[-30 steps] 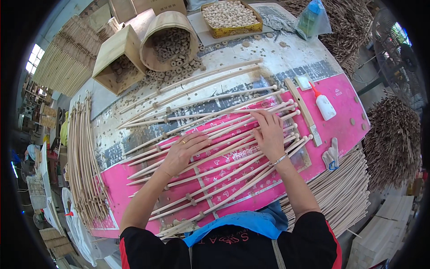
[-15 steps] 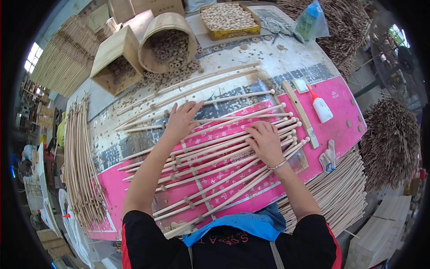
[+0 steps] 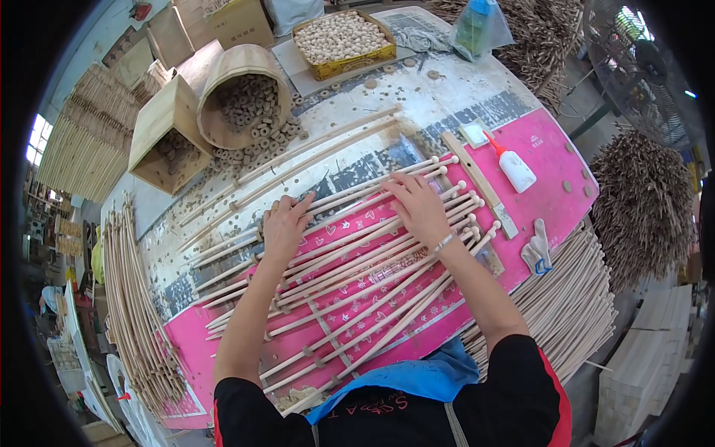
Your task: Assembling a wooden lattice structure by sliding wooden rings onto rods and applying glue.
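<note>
Many pale wooden sticks with ball-shaped ends (image 3: pixel 365 248) lie side by side across a pink patterned cover on the table. Brown wooden rings sit on several of them toward the left. My left hand (image 3: pixel 285 227) is closed on the upper sticks near their middle, thumb and forefinger about them. Farther right, my right hand (image 3: pixel 419 211) bends its fingers over the same upper sticks, close to the balls; its palm hides part of the bundle. Two sticks (image 3: pixel 313 160) lie apart, farther back.
At the back left, a square wooden box (image 3: pixel 167 141) and a round wooden tub (image 3: pixel 223 82) spill rings. A yellow tray of wooden balls (image 3: pixel 350 56) stands behind. A glue bottle (image 3: pixel 515 171), wooden bar (image 3: pixel 480 182) and glove (image 3: pixel 536 247) lie right; ringed sticks (image 3: pixel 134 305) left.
My right hand has moved up and left from the middle of the bundle to the upper sticks. My left hand has come down slightly. The uppermost ball ends now lie closer together. The view has shifted.
</note>
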Motion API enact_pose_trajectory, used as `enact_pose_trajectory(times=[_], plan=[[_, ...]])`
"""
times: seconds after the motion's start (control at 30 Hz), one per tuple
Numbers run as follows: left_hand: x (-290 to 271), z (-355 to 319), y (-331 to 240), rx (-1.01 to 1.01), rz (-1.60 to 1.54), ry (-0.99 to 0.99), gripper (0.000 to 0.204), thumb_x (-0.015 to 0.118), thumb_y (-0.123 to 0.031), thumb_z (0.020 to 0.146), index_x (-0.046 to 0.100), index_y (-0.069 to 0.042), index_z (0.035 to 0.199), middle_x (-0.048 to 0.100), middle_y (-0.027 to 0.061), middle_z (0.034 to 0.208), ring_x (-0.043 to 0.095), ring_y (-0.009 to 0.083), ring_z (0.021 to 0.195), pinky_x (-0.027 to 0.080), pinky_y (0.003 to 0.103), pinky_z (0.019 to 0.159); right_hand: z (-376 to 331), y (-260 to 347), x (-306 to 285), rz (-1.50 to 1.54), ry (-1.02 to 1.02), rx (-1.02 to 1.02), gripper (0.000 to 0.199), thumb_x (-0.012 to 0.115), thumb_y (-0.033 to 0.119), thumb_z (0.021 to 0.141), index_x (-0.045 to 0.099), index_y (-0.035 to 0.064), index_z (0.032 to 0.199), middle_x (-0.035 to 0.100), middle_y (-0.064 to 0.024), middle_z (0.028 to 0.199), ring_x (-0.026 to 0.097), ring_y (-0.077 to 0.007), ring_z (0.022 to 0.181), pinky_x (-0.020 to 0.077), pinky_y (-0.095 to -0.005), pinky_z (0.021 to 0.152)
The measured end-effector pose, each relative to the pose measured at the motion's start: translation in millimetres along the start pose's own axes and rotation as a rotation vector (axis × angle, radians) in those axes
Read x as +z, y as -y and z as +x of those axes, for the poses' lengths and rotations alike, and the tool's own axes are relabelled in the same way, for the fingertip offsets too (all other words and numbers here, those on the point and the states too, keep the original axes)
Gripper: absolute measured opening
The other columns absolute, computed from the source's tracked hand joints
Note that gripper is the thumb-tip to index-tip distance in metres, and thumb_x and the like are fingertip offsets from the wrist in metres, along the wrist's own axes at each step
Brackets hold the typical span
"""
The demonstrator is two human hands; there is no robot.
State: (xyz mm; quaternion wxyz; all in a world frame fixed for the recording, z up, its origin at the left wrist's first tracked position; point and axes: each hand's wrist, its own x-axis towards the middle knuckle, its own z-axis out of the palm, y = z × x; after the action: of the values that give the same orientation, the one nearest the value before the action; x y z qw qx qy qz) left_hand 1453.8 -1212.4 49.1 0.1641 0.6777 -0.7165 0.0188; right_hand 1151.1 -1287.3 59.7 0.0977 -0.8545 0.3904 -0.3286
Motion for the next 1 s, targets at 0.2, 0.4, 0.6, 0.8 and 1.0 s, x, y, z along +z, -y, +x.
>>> enact_pose_trajectory(times=[0.2, 0.4, 0.6, 0.8, 1.0], plan=[[-11.8, 9.4, 14.8, -0.103, -0.253, 0.236, 0.041, 0.068, -0.025, 0.092, 0.067, -0.028, 0.133, 0.058, 0.0082, 0.090, 0.061, 0.0292, 0.090, 0.049, 0.043, 0.078, -0.1, -22.2, 5.9, -0.024, 0.123, 0.012, 0.022, 0.069, 0.006, 0.083, 0.072, 0.0133, 0.103, 0.064, -0.0031, 0.108, 0.058, -0.0257, 0.108, 0.0479, -0.0403, 0.092], [-7.9, 26.5, 4.2, -0.043, -0.382, 0.297, 0.034, 0.062, -0.025, 0.098, 0.068, -0.030, 0.131, 0.056, 0.0083, 0.089, 0.061, 0.0284, 0.086, 0.049, 0.042, 0.078, 17.1, -50.5, 5.4, 0.067, 0.099, 0.067, 0.006, 0.072, 0.008, 0.082, 0.073, 0.0113, 0.086, 0.063, -0.0057, 0.091, 0.060, -0.0267, 0.097, 0.0506, -0.0392, 0.086], [10.8, 42.4, -8.8, 0.056, -0.048, 0.127, 0.029, 0.063, -0.028, 0.097, 0.071, -0.032, 0.125, 0.054, 0.0074, 0.086, 0.063, 0.0282, 0.086, 0.052, 0.043, 0.074, 18.2, -56.4, 3.5, -0.066, 0.040, 0.009, 0.007, 0.071, 0.008, 0.081, 0.073, 0.0143, 0.083, 0.062, -0.0046, 0.092, 0.060, -0.0258, 0.098, 0.0499, -0.0387, 0.086], [12.2, 37.3, -21.4, 0.100, -0.040, 0.008, 0.030, 0.064, -0.024, 0.095, 0.072, -0.028, 0.123, 0.055, 0.0072, 0.093, 0.063, 0.0280, 0.090, 0.054, 0.043, 0.075, 29.0, -82.2, -15.4, -0.204, 0.075, 0.025, 0.008, 0.070, 0.005, 0.076, 0.068, 0.0133, 0.079, 0.062, -0.0051, 0.087, 0.060, -0.0270, 0.093, 0.0504, -0.0402, 0.082], [0.3, 21.2, -26.3, 0.153, -0.098, 0.133, 0.038, 0.063, -0.013, 0.092, 0.069, -0.022, 0.128, 0.056, 0.0068, 0.097, 0.061, 0.0276, 0.096, 0.054, 0.042, 0.077, 21.2, -92.2, -29.9, -0.076, 0.093, 0.001, 0.010, 0.072, 0.005, 0.077, 0.067, 0.0104, 0.084, 0.062, -0.0059, 0.089, 0.059, -0.0285, 0.094, 0.0506, -0.0398, 0.082]])
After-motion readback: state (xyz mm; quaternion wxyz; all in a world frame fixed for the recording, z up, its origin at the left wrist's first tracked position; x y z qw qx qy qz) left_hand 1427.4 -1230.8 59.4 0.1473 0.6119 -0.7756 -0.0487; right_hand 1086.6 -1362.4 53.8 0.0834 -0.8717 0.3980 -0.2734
